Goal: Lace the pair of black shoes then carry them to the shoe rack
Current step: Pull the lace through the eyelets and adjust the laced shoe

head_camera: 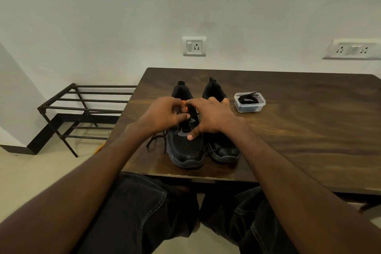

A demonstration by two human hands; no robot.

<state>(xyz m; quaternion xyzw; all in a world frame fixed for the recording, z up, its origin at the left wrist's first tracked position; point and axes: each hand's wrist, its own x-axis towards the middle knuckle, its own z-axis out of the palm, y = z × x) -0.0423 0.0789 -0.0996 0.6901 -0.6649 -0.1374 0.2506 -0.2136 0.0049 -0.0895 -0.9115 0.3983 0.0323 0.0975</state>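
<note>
Here, two black sneakers [186, 146] stand side by side on the bench [299, 130]; left fingers [179, 116] curl around, seemingly, a lace [154, 140], right fingers [192, 103] spread over the tongue.

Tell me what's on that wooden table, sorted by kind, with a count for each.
Black shoes: 2, the left shoe and the right shoe, side by side
Clear plastic container: 1, with a black lace coiled inside
Loose black lace trailing from the left shoe: 1
Total: 4

Both the left hand and the right hand are working at the left shoe's laces.
</note>
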